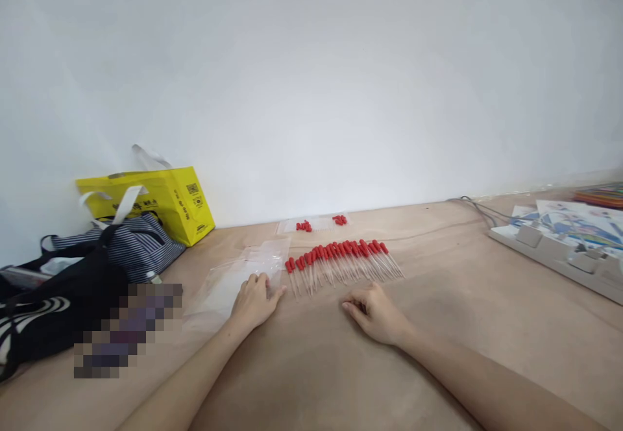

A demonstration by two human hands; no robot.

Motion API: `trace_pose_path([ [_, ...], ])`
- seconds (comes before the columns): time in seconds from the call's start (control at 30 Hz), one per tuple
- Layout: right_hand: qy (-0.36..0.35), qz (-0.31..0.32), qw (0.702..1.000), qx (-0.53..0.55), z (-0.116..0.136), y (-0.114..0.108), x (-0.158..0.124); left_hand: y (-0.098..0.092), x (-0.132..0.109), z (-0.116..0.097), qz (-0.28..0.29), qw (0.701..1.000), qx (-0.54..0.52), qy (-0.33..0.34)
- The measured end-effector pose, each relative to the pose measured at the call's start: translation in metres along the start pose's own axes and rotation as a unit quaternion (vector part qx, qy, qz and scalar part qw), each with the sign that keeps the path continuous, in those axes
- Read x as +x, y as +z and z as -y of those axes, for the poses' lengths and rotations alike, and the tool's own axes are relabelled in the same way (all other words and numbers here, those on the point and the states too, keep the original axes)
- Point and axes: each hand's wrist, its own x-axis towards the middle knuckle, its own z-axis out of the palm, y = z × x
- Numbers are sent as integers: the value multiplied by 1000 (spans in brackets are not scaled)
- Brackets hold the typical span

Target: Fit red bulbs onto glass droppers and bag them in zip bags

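A row of glass droppers with red rubber bulbs lies fanned across the table, thin tips toward me. My left hand rests at the right side of some clear plastic bags, its thumb stretched away from the other fingers toward the row. Just in front of the droppers, my right hand lies on its side on the table. Its fingers are loosely curled, and nothing shows in them. Behind the row, a clear bag by the wall has more red-bulbed droppers on or in it.
A yellow paper bag, a striped bag and a black bag crowd the left side, beside a blurred-out patch. On the right are a white power strip with plugs, a cable and printed sheets. A white wall bounds the table's back.
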Motion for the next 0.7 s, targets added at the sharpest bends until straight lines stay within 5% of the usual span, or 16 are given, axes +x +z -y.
trace_pose_path([
  [0.27, 3, 3, 1000, 2, 0, -1, -3, 4, 9, 3, -11, 1000, -16, 5],
  [0.43, 27, -14, 996, 81, 4, -3, -1, -11, -15, -16, -71, 995, -63, 33],
  [0.53, 80, -28, 964, 252, 16, -5, -1, -13, -41, -45, -93, 971, -182, 121],
  [0.7, 88, -44, 886, 453, 35, 0, -2, -7, -71, -96, -32, 914, -302, 269],
])
